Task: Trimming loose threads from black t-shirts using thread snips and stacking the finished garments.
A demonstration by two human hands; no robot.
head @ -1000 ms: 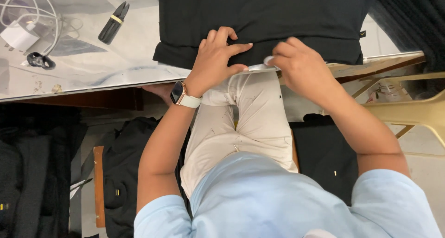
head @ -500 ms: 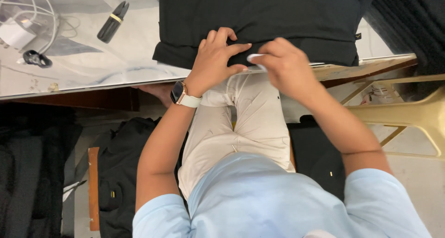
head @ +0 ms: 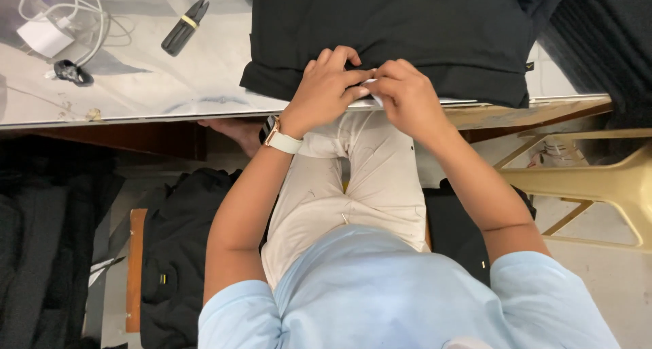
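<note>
1. The black garment (head: 387,30) lies folded on the table (head: 136,84), and your hands are at its near edge.
2. Your left hand (head: 326,84) presses on the hem.
3. Your right hand (head: 407,94) pinches a small white tag (head: 371,85) between both hands.

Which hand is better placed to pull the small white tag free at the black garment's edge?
Probably the right hand: its fingertips pinch the small white tag, while the left hand presses flat on the black garment.

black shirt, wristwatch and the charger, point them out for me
black shirt (head: 407,30), head view, on the flat middle of the cloth
wristwatch (head: 280,140), head view, on the white strap
charger (head: 45,35), head view, on the white block
</note>
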